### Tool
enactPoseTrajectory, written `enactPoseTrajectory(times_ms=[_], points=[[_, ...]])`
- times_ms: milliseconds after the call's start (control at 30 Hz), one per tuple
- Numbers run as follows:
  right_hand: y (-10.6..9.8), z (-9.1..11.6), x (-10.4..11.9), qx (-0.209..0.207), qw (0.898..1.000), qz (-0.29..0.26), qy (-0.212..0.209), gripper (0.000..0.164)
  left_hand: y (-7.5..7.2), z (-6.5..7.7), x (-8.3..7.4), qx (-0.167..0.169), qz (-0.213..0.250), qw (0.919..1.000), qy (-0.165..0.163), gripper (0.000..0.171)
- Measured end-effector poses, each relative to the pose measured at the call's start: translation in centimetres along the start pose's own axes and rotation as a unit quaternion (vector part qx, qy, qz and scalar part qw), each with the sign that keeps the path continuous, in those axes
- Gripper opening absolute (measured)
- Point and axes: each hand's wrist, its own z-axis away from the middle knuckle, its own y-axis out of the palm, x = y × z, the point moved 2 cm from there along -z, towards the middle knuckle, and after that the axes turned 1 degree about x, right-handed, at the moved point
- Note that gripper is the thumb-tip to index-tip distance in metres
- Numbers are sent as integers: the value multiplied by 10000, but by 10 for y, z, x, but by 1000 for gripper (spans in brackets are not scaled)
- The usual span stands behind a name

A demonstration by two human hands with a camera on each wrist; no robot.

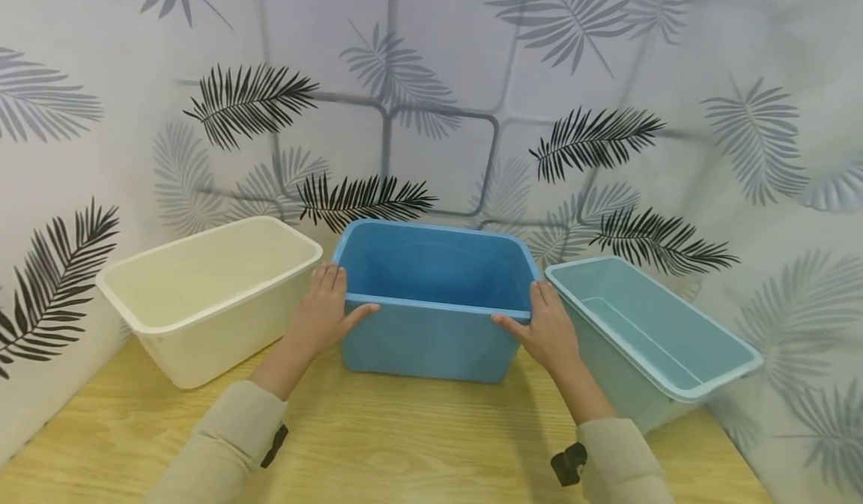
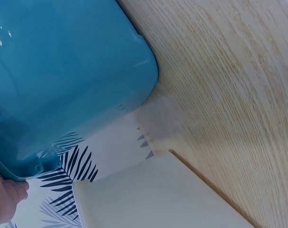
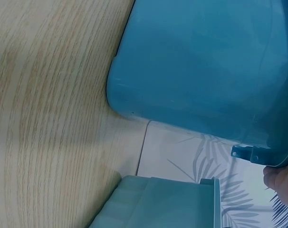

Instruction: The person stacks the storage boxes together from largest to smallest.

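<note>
The blue bin [image 1: 418, 343] stands upright in the middle, between the cream bin [image 1: 229, 343] and the pale teal bin [image 1: 623, 362], its deep interior too dark to make out the floor clearly. The left hand [image 1: 323, 313] grips its near left corner, thumb across the front wall, the other fingers close together along the side rim. The right hand [image 1: 549, 328] grips the near right corner in the same way, its thumb on the front just below the rim. Each wrist view catches only bent fingertips by the rim, beside a small holed tab; the rest of either hand is cut off by the frame edge. The left hand covers part of the cream bin's near right end, and the right hand hides some of the pale teal bin's left side. Both outer bins are cropped in the wrist views. Pale sleeves [image 1: 222, 433] run out of frame at the bottom, over the wooden table [image 1: 404, 444], and leaf-patterned sheeting [image 1: 445, 47] behind is blurred in its fainter leaves
</note>
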Motion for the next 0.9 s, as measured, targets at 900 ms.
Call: enactPoseTrajectory(times_ms=[900], points=[[-3,11,4,-89,10000,10,0,97,-4,10,-2,-244,-60,9996,139,82]])
